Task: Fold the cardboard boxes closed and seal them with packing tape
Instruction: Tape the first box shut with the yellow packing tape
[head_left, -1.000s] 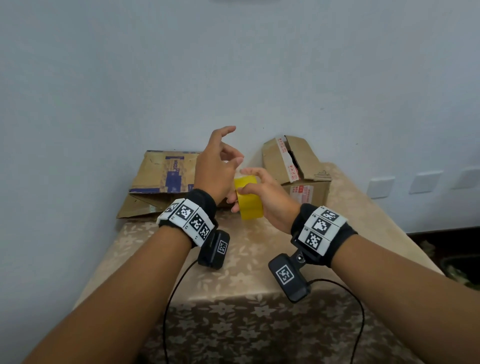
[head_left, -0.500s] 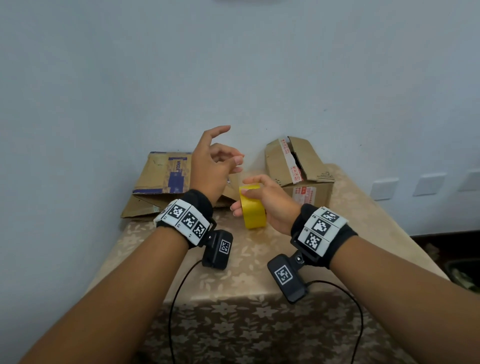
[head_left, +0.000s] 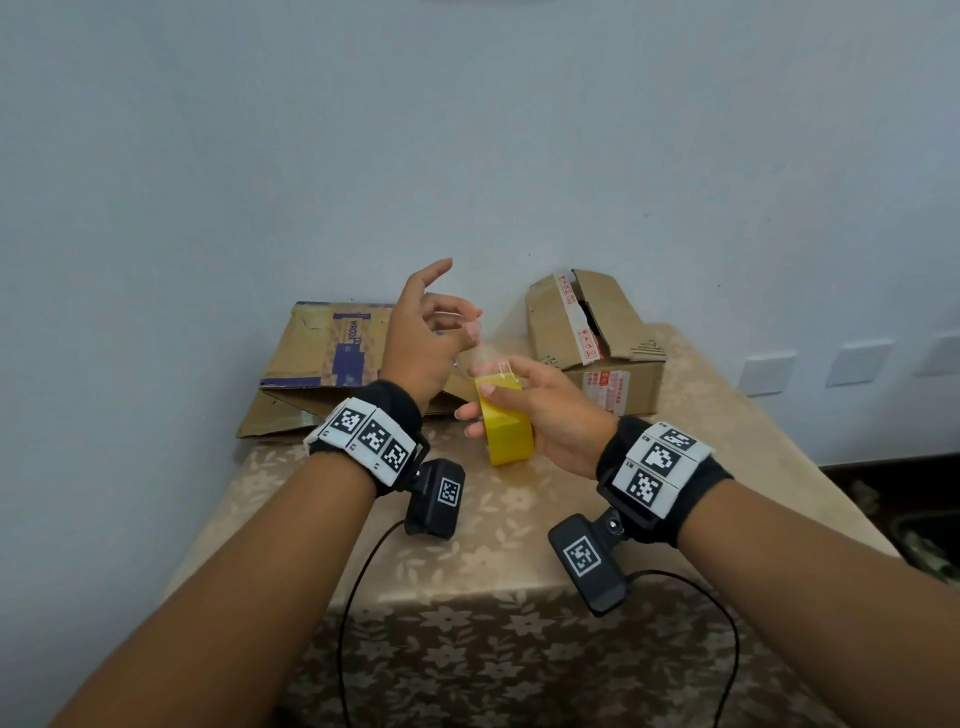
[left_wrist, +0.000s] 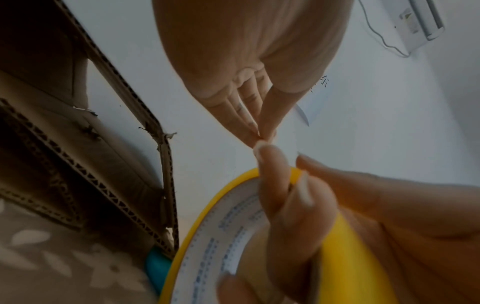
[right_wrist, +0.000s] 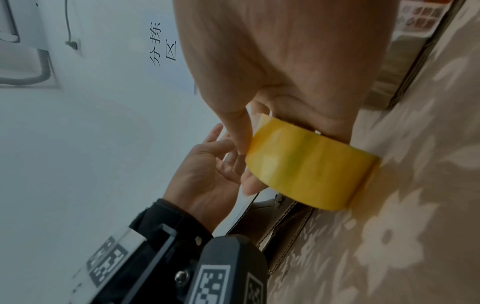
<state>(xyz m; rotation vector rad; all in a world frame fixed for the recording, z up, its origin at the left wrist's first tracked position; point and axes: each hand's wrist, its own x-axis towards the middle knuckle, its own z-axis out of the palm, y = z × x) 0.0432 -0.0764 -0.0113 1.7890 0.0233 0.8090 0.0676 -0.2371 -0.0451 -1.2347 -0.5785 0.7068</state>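
My right hand (head_left: 514, 384) grips a yellow roll of packing tape (head_left: 508, 434) just above the table, thumb on top and fingers through the core. In the right wrist view the roll (right_wrist: 309, 164) sits under the palm. My left hand (head_left: 467, 328) is raised just left of the roll and pinches the tape's free end (head_left: 480, 353), a short clear strip. The pinching fingertips (left_wrist: 255, 131) meet above the roll (left_wrist: 348, 257). A brown box with blue print (head_left: 322, 353) lies behind my left hand. A smaller box (head_left: 592, 338) with raised flaps stands at the back right.
The table (head_left: 498, 530) has a beige flowered cloth and stands against a pale wall. Its right edge drops to a dark floor. White wall sockets (head_left: 766, 366) are at the right. Black cables hang from both wrist cameras over the front edge.
My left hand has drawn up and left, away from the roll, and a short strip of tape now stretches between them. The right hand has lowered the roll slightly.
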